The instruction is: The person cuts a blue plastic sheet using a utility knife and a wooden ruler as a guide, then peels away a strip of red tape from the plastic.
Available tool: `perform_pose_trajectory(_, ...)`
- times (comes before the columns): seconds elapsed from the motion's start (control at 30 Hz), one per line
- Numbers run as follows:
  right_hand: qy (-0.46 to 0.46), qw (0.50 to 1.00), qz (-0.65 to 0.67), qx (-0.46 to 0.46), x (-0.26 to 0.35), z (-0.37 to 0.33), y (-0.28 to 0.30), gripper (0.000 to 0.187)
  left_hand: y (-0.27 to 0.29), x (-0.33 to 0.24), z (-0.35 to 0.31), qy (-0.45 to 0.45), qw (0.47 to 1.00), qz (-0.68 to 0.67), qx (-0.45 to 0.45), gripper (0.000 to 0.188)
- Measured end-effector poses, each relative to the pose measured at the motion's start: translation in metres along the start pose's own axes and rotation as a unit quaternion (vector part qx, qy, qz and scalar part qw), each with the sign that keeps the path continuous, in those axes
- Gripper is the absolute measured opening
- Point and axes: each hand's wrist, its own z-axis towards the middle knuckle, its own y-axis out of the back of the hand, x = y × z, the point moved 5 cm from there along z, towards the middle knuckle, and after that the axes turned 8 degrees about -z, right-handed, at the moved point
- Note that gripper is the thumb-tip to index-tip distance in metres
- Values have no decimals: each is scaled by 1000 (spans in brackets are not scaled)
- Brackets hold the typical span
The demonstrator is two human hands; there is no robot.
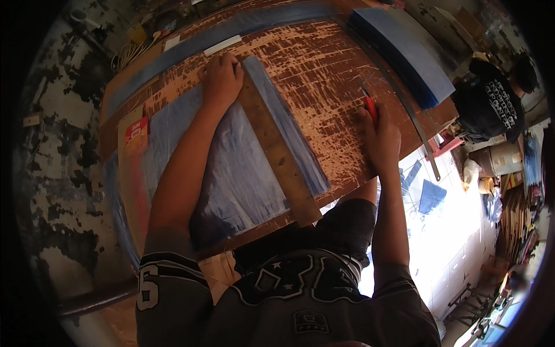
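Across a pile of bluish plastic sheets (231, 168) lies a long brown wooden straightedge (274, 153), slanting from the table's middle toward its near edge. My left hand (222, 81) is closed over the far end of the straightedge, its fingers curled and pressing down. A narrow band of sheet (283, 121) shows along the right side of the straightedge. My right hand (381, 139) grips a cutter knife with a red handle (371, 110), its thin blade pointing away from me. The knife is over the scored tabletop, apart from the sheets.
The brown tabletop (324, 115) is heavily scratched. At its far right rests a thick stack of blue sheets (404, 58); beside it a thin dark metal strip (413, 107) overhangs the edge. A white strip (222, 45) lies beyond my left hand. Another person (491, 104) sits at the right.
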Motion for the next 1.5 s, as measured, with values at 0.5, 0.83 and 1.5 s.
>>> perform_pose_trajectory(0.5,27,995,-91,-11,6,-3,-8,41,7,1,-3,2,1000,4,-21,21)
perform_pose_trajectory(0.83,100,987,-99,-81,6,-3,-9,40,7,-2,-2,0,1000,2,-17,21)
perform_pose_trajectory(1.5,41,998,1,-57,10,-30,8,33,-11,14,3,-51,995,75,-48,24)
